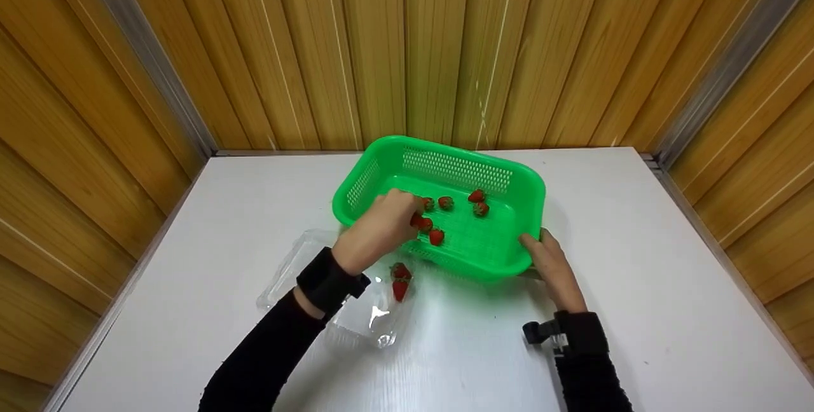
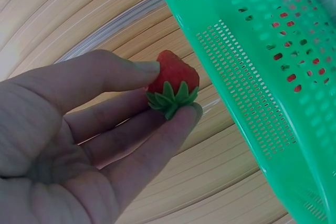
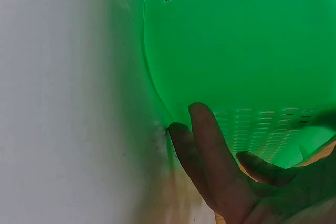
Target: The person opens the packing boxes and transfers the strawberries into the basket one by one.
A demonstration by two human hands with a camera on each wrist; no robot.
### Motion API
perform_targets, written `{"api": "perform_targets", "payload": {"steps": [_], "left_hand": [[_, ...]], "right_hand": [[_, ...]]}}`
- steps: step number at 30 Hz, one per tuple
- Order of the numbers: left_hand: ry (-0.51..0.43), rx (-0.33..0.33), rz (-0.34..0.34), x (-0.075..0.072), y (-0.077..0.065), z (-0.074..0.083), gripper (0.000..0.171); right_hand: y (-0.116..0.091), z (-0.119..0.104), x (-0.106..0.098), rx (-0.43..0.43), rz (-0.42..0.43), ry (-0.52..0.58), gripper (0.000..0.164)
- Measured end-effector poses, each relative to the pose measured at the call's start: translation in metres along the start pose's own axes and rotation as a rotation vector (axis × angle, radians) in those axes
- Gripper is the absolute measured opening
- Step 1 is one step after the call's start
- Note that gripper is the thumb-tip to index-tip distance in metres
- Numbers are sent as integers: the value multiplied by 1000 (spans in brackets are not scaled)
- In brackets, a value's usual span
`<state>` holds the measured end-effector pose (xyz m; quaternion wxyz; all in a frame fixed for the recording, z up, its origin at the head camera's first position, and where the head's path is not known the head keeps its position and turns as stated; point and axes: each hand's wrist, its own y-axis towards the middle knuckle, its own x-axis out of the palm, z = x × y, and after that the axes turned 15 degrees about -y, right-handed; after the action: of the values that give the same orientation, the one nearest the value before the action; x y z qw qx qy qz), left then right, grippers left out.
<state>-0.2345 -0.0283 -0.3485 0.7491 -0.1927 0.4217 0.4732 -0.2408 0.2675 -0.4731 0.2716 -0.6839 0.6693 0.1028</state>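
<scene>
My left hand (image 1: 385,224) pinches a red strawberry (image 2: 176,72) with green leaves between thumb and fingertips. In the head view it reaches over the near left rim of the green plastic basket (image 1: 538,199). Several strawberries (image 1: 446,203) lie on the basket floor. My right hand (image 1: 553,266) grips the basket's near right corner, thumb over the rim. In the right wrist view its fingers (image 3: 210,140) touch the outer wall low down. A clear plastic container (image 1: 296,266) sits partly under my left forearm, with strawberries (image 1: 400,290) at its right side.
The white table (image 1: 636,240) carries the basket and the container. Wood-panelled walls (image 1: 445,49) stand behind the table and on both sides, with grey metal strips in the corners.
</scene>
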Motion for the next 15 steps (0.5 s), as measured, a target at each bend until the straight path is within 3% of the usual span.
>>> {"api": "perform_targets", "payload": {"steps": [6,15], "left_hand": [[-35,42,12,5,10,-3,47],[-68,8,-10,13,27,-8,30]], "right_hand": [[-1,0,0,-4,1,-6,55],[-1,1,0,-12,-2,22,56]]}}
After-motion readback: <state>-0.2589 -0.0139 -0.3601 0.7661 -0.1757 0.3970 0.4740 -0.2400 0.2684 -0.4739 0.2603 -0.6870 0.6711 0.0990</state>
